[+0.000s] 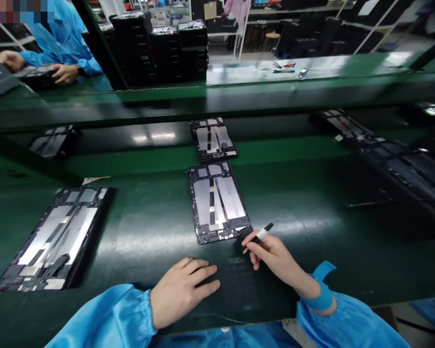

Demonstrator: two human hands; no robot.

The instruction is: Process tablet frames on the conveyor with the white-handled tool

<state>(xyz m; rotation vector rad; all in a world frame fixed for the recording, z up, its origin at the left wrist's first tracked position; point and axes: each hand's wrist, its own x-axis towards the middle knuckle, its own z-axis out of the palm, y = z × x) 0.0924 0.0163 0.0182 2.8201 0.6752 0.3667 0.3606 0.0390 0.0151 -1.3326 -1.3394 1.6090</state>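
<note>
An opened tablet [221,202] lies on the green bench in front of me, its silver inner plate, dark ribbon strip and lower circuit parts facing up. My right hand [271,253] is closed around a slim, black, pen-like tool [263,234] with a white band, beside the tablet's lower right corner. The tool's lower end is partly hidden by my fingers. On the bench below the tablet rests my left hand [184,289], palm down, fingers loosely apart, holding nothing and not touching the tablet. Blue sleeves cover both arms, and a blue strap circles my right wrist.
Stacked opened tablets [54,241] lie at the left; another tablet [212,139] sits just behind mine. More devices [409,166] stand at the right, near a thin rod [366,205]. Across the bench, a co-worker's hands [65,74] hold a device beside tall black stacks [159,53].
</note>
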